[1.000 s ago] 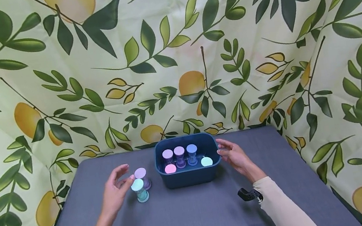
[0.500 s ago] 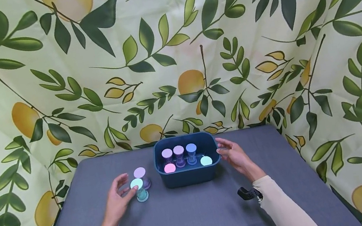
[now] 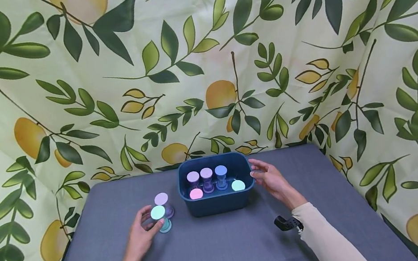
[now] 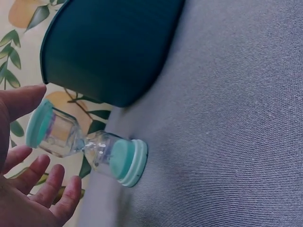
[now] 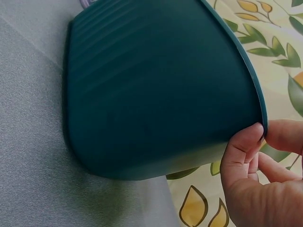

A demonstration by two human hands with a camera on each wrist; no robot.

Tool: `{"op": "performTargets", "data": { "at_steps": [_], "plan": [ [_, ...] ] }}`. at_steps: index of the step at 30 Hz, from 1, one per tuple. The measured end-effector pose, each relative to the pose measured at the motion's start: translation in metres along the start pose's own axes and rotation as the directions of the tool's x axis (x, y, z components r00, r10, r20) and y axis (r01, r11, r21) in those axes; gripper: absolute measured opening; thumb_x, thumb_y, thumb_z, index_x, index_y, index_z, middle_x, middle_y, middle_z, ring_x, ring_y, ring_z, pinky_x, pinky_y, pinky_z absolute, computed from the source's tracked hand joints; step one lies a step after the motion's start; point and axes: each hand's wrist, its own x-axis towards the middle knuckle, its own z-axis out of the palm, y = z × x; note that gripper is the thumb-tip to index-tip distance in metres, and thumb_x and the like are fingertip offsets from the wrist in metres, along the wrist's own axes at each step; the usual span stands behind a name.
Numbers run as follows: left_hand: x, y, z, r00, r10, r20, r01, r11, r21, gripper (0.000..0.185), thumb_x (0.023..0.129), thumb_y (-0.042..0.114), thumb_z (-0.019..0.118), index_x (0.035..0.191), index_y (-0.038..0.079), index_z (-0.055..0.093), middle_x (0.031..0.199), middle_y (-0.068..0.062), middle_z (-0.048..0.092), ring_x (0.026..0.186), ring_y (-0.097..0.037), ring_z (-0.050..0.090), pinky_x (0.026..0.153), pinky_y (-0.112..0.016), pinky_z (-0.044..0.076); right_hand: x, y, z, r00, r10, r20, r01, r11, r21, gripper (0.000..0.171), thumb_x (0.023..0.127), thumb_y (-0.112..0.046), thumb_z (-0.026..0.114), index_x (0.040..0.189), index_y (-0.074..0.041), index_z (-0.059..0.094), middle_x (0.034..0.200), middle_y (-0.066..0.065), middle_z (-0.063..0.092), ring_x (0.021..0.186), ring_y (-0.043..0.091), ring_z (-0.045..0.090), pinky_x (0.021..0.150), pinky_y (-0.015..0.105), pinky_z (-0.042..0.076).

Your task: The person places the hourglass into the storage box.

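Observation:
A mint-capped hourglass (image 3: 160,219) (image 4: 85,142) stands on the grey table, just in front of a lilac-capped one (image 3: 163,204). My left hand (image 3: 143,233) cups the mint hourglass from the left. Its thumb (image 4: 21,101) touches the top cap and its fingers (image 4: 47,187) are spread, clear of the glass. A dark teal bin (image 3: 220,203) (image 5: 156,90) at mid-table holds several hourglasses with pastel caps. My right hand (image 3: 271,180) is at the bin's right rim, with its thumb (image 5: 246,146) on the outer wall and a fingertip meeting it at the rim.
The grey table (image 3: 227,254) has a lemon-and-leaf backdrop (image 3: 198,60) hanging behind it and along both sides. Black wrist mounts show near both sleeves (image 3: 288,223). Bare cloth lies in front of the bin and to its right.
My left hand has drawn back and down a little toward me, staying beside the mint hourglass. The right hand and the bin have stayed put.

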Motion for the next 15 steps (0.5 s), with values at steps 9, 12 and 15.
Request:
{"op": "performTargets", "data": {
  "at_steps": [9, 12, 15],
  "plan": [
    [0.0026, -0.0023, 0.0029, 1.0, 0.015, -0.012, -0.014, 1.0, 0.027, 0.056, 0.086, 0.018, 0.076, 0.134, 0.002, 0.05, 0.132, -0.018, 0.054, 0.122, -0.034, 0.054, 0.097, -0.046, 0.049, -0.0009, 0.0, 0.0, 1.0, -0.002, -0.003, 0.002, 1.0, -0.008, 0.052, 0.098, -0.003, 0.054, 0.148, -0.015, 0.043, 0.127, 0.01, 0.043, 0.104, 0.02, 0.048, 0.078, 0.021, 0.049],
    [0.0036, -0.0034, 0.0037, 1.0, 0.024, -0.02, -0.023, 0.998, 0.063, 0.054, 0.085, 0.017, 0.076, 0.132, 0.002, 0.053, 0.129, -0.018, 0.056, 0.12, -0.033, 0.056, 0.095, -0.044, 0.051, -0.0012, -0.0003, -0.0003, 1.0, -0.002, -0.003, 0.002, 1.0, -0.013, 0.053, 0.098, -0.004, 0.053, 0.149, -0.015, 0.042, 0.125, 0.009, 0.044, 0.103, 0.018, 0.048, 0.078, 0.021, 0.049],
    [0.0047, -0.0055, 0.0045, 0.999, 0.026, -0.024, -0.023, 0.996, 0.091, 0.053, 0.085, 0.018, 0.076, 0.131, 0.002, 0.053, 0.127, -0.018, 0.056, 0.119, -0.034, 0.057, 0.094, -0.043, 0.051, -0.0014, -0.0007, -0.0004, 1.0, 0.001, -0.004, -0.001, 1.0, -0.01, 0.053, 0.098, -0.005, 0.054, 0.149, -0.015, 0.042, 0.124, 0.007, 0.044, 0.102, 0.017, 0.049, 0.077, 0.021, 0.049]
  ]
}}
